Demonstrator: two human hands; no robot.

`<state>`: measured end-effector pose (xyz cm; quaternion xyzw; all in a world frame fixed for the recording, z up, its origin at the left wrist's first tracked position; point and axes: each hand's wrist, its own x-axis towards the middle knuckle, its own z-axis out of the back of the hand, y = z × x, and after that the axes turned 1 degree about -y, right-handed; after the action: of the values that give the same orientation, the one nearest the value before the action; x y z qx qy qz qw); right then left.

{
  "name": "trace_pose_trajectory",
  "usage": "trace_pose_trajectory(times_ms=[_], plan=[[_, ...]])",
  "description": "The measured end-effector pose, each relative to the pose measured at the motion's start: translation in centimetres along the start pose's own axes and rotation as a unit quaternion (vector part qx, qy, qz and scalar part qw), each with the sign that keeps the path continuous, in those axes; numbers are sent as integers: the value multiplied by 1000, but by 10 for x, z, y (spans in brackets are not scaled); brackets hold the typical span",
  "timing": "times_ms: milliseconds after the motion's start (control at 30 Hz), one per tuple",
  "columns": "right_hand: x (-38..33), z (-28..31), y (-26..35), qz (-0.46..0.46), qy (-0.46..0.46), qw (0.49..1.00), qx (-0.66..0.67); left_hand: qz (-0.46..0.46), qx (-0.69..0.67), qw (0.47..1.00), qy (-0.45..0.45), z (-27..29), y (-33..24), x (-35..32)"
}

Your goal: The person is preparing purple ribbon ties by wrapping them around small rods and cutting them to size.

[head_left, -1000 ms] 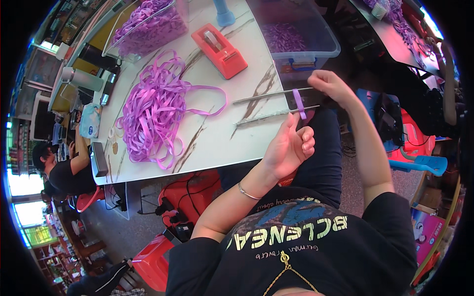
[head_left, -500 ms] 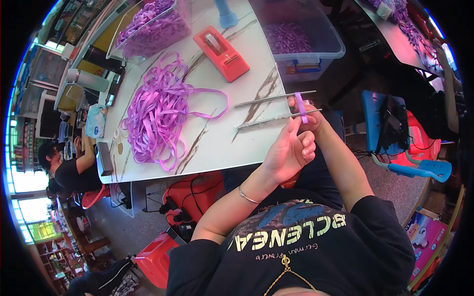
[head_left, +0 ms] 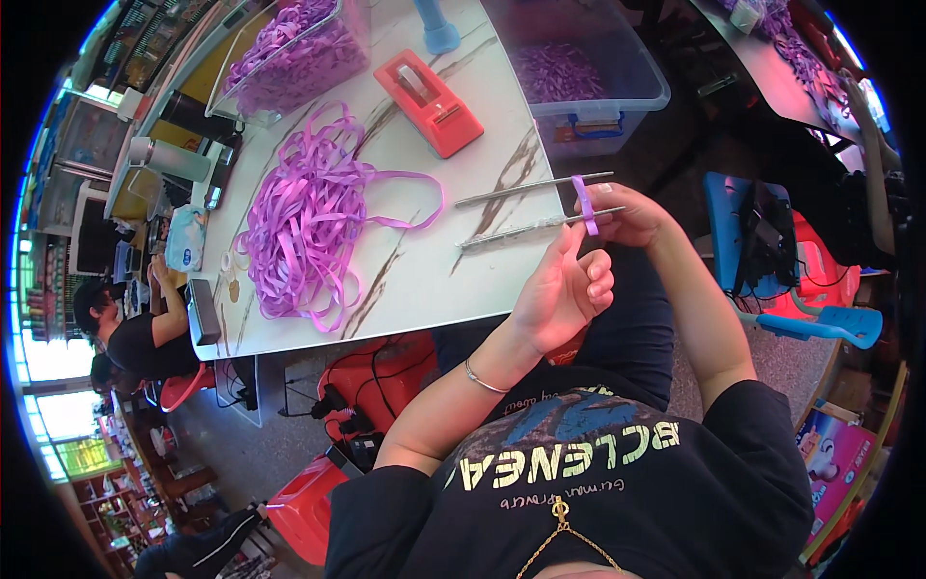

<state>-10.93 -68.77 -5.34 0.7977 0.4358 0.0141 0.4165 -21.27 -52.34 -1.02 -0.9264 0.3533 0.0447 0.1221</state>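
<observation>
My right hand [head_left: 627, 214] pinches a purple ribbon [head_left: 582, 203] looped across two metal rods [head_left: 535, 206] that jut off the surface [head_left: 424, 280]; my left hand [head_left: 564, 289], grip loosely curled and empty, waits just below. Winding underway; tightening the loop needs both hands, I judge.

A single head-worn fisheye view is looking steeply down, close over the person's chest and the bench [head_left: 424, 280] edge.
</observation>
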Motion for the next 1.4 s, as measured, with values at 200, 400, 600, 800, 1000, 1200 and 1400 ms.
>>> trace_pose_trajectory(times_ms=[200, 400, 600, 800, 1000, 1200, 1400], plan=[[-25, -14, 34, -68, -98, 992, -44, 1, -14, 1000, 2, 1, 2, -2], [-34, -44, 42, -27, -166, 933, -318, 2, -17, 1000, 2, 1, 4, -2], [-35, -43, 32, 11, -220, 916, -334, 3, -13, 1000, -7, -3, 2, -3], [-27, -11, 17, -66, -208, 962, -166, 6, -5, 1000, -19, -3, 0, -1], [-3, 24, -22, -47, -42, 993, 97, 11, -5, 1000, -11, -3, 1, 0], [12, 8, -44, -20, -42, 988, 144, 4, -6, 1000, -3, 0, 1, -1], [31, 18, -45, -22, 127, 980, 152, 2, -4, 1000, -4, 1, 1, -1]])
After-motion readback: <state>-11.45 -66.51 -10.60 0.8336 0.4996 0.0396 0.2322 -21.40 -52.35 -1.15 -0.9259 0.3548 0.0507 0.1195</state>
